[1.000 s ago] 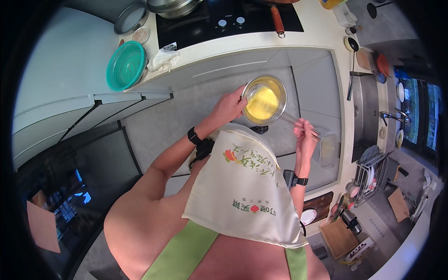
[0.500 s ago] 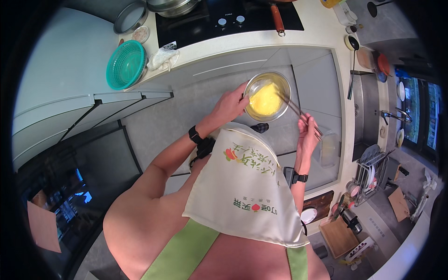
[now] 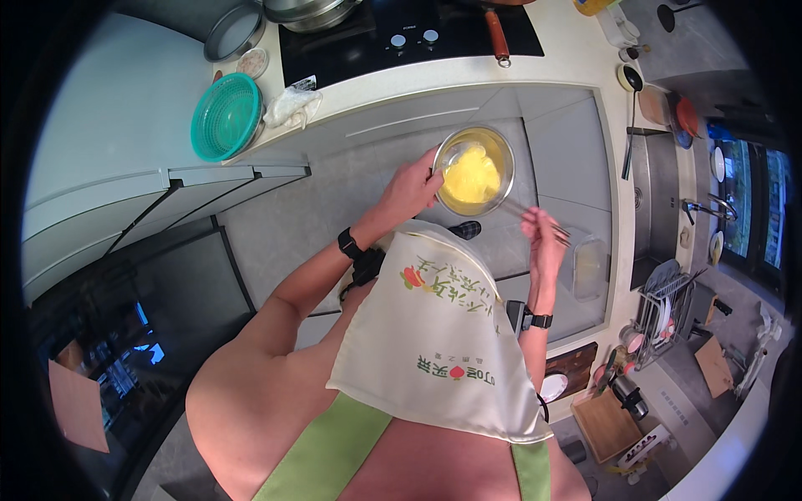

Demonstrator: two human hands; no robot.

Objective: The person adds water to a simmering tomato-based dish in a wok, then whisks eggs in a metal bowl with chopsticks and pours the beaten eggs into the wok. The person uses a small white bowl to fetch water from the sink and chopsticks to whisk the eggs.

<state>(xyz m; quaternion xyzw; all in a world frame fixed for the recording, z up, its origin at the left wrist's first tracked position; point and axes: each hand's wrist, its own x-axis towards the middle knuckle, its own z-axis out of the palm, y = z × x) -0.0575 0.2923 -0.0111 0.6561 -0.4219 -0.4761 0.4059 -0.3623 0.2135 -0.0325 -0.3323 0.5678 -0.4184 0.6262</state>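
A round metal bowl (image 3: 506,167) hangs in the air above the floor, its opening turned up toward me. Yellow beaten egg (image 3: 470,177) lies in it, spread over the lower part and frothy in look. My left hand (image 3: 415,185) grips the bowl by its left rim, thumb at the edge. On the other side my right hand (image 3: 543,230) is closed round a pair of chopsticks (image 3: 522,210), slightly smeared by motion. Their tips reach the bowl's lower right rim; whether they touch the egg I cannot tell.
Ahead, a counter carries a black cooktop (image 3: 359,50), a pan with a brown handle (image 3: 497,37), a white cloth (image 3: 292,107) and a green colander (image 3: 225,117). To the right are a sink (image 3: 653,179), a dish rack (image 3: 664,313) and a cutting board (image 3: 606,426).
The bowl has shifted slightly left and up. My right hand has moved a little left and down, and the chopsticks have drawn back from the egg's middle toward the rim.
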